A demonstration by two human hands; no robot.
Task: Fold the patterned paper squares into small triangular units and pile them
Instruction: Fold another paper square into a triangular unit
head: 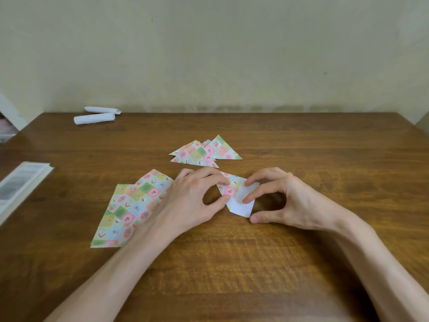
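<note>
- Head view, the step: the paper (241, 201) lies on the tabletop (301, 263) between the two hands, patterned side up at its far left and a white flap turned over at its near right.
- The left hand (195, 194) is narrow, with curled forefinger and thumb pinching the paper's left edge. The right hand (285, 196) is also curled, its fingertips (246, 201) pressing on the white flap and its thumb at the lower corner.
- To fold well, I judge the left hand should pin the paper flat while the right lines the flap's edge up with the edge beneath. The crease is best run from the middle outward, because thin paper slides on smooth wood.
- The finished unit would go on the pile (204, 152) of triangles just beyond the hands. The unfolded squares (132, 205) lie fanned to the left.
- Hard to make out: the left wrist covers the squares' right edge, so they cannot be counted. The fingers hide the crease line itself.
- The triangles in the pile overlap, and their number is unclear.
- Two white rolls (95, 117) lie at the far left. A blurred booklet (21, 184) is cut off by the left edge.
</note>
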